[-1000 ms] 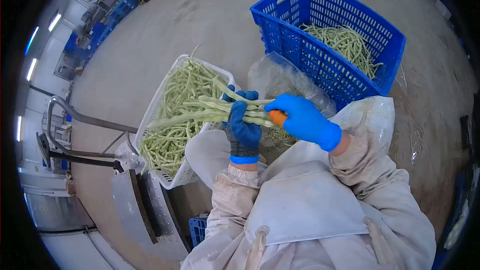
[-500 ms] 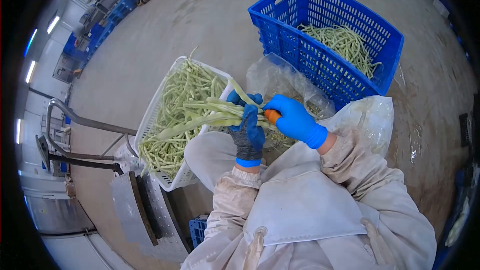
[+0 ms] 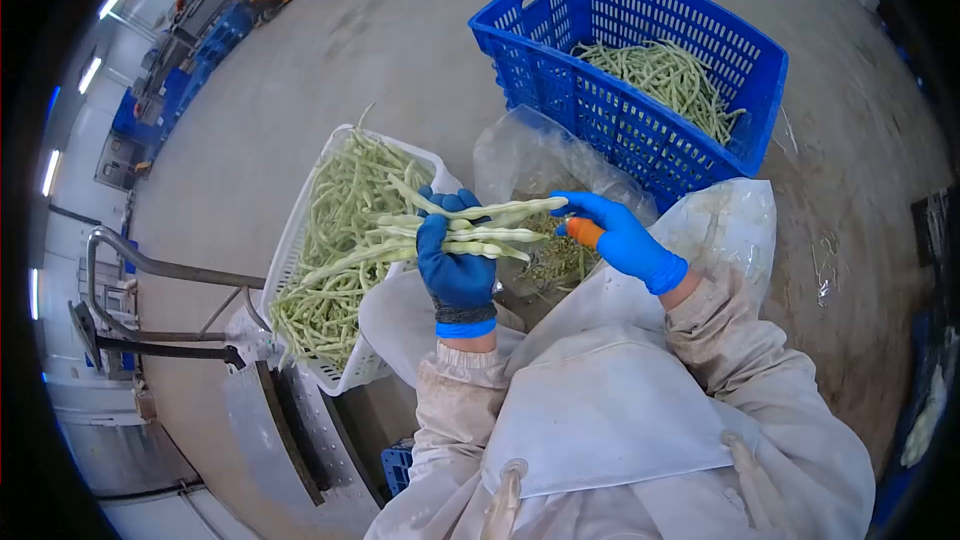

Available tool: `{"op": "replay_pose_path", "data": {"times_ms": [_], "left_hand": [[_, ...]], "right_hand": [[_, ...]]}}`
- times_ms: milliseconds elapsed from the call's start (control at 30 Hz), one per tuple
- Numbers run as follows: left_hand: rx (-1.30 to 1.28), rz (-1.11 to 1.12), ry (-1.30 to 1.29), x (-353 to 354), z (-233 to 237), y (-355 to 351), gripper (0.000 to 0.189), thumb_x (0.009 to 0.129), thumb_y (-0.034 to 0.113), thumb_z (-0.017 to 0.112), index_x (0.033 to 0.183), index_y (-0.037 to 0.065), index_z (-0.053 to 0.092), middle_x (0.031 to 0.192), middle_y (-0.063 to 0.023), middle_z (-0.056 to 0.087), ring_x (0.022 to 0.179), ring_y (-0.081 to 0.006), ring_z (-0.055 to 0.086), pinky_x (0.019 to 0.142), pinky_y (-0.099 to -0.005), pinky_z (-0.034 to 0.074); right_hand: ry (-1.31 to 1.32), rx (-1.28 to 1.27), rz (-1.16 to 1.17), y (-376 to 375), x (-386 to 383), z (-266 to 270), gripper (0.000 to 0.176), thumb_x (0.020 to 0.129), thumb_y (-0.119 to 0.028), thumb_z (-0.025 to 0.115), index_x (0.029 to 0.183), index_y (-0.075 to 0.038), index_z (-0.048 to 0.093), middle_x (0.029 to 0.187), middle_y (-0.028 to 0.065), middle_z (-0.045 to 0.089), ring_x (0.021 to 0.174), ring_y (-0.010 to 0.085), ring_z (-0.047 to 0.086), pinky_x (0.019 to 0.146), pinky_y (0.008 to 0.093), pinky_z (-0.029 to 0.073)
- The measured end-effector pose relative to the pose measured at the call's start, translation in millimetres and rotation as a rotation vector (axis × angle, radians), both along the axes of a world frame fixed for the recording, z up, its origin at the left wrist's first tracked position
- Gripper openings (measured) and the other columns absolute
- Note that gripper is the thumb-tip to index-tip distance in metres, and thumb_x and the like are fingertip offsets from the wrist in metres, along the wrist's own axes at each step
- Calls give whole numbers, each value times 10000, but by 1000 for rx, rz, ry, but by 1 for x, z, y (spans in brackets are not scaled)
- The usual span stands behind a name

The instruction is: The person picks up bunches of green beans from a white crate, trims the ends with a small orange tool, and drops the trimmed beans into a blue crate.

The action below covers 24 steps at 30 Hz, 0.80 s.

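Across the left hand's grip (image 3: pixel 456 272), long green beans (image 3: pixel 505 235).

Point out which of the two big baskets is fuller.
The white basket, beside the person's left knee: its beans heap up to the rim. In the blue basket, the beans lie low and the inner walls show.

The blue crate (image 3: pixel 625 105) looks like smooth plastic. Clear, wrinkled plastic forms the glossy bag (image 3: pixel 515 155); the curved rail (image 3: pixel 170 266) looks like smooth metal.

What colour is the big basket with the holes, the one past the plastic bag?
The basket is blue; it shows best in the head view.
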<state>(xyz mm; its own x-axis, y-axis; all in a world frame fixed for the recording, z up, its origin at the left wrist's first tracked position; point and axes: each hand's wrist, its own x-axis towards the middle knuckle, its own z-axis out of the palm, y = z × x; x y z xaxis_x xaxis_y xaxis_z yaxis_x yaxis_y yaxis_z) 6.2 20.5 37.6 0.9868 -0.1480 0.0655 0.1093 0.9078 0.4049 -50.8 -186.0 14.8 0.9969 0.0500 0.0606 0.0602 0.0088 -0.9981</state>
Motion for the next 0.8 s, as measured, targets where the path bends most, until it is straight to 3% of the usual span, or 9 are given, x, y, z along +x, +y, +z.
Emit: {"op": "replay_pose_path", "data": {"times_ms": [133,233,467,667,733,767,800], "left_hand": [[-76,-51,29,0,-7,1,347,848,72,508,1193,38,478,1044,-101,565,1037,-250,513,965,-416,386],[-112,-64,104,-2,-8,3,300,857,85,492,1147,6,499,1052,-113,558,1055,-256,497,973,-416,376],[-121,-22,216,3,-12,5,244,843,102,510,1059,-11,516,995,-106,525,969,-239,500,899,-399,405],[-142,-18,258,0,-6,3,235,825,83,522,1042,-6,525,979,-108,528,960,-238,502,888,-393,408],[-135,23,305,-3,-6,1,236,821,78,525,1042,-6,525,979,-111,533,967,-241,502,892,-390,407],[-185,-30,288,-2,-13,3,235,822,77,526,1041,-7,525,987,-115,540,980,-247,504,902,-390,405],[-236,-83,267,-1,-16,3,234,822,77,527,1041,-7,525,995,-118,547,993,-253,506,913,-389,403]], "right_hand": [[38,214,102,13,2,30,325,896,-73,496,1219,-33,516,1034,82,599,925,137,570,823,291,465],[-40,49,173,8,11,20,300,905,-81,487,1195,-25,539,988,87,622,883,136,578,793,291,473],[1,169,160,15,3,7,285,906,-81,482,1176,-22,555,951,99,632,827,148,599,730,293,483],[-71,-80,40,21,-1,13,232,895,-70,490,1104,-21,579,922,112,614,777,176,610,671,301,491],[-231,-407,-89,25,0,7,184,880,-56,496,1032,-14,589,863,105,609,719,163,599,622,307,493],[-231,-405,-84,27,1,2,184,880,-56,496,1032,-14,589,863,105,609,719,163,599,622,307,493],[-100,-192,-134,28,5,-6,176,871,-51,497,1015,-8,588,841,98,607,695,162,592,602,311,491]]}}
